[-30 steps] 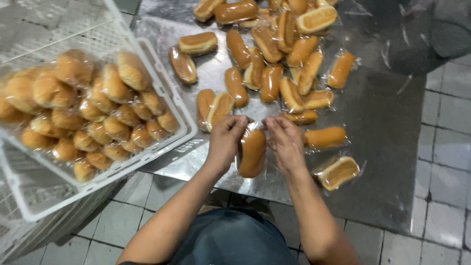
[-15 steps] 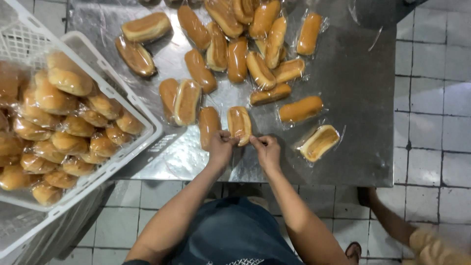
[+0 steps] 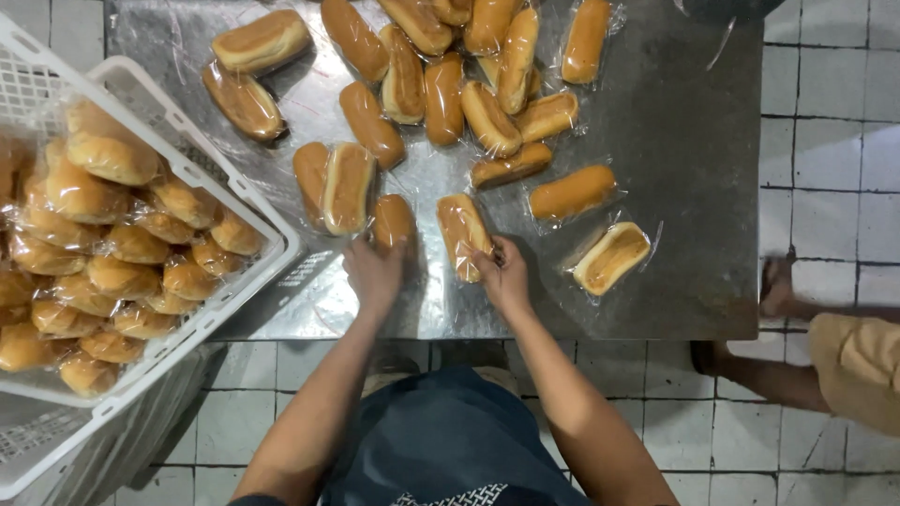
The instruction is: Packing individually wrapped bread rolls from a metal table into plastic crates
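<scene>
Many long bread rolls in clear plastic wrappers lie on a steel table (image 3: pixel 675 122). My left hand (image 3: pixel 375 272) rests on the near end of one wrapped roll (image 3: pixel 392 219). My right hand (image 3: pixel 502 272) grips the near end of another wrapped roll (image 3: pixel 462 232) just to the right of it. The two rolls lie side by side, a small gap between them. A split-top roll (image 3: pixel 348 187) lies to the left of my left hand.
A white plastic crate (image 3: pixel 272 225) full of wrapped rolls stands at the left, overlapping the table's corner. A lone wrapped roll (image 3: pixel 611 257) lies right of my right hand. Another person's legs and feet (image 3: pixel 778 290) are on the tiled floor at the right.
My hands were together on one roll a second ago. Now they are apart, each on its own roll, and two rolls lie where one was.
</scene>
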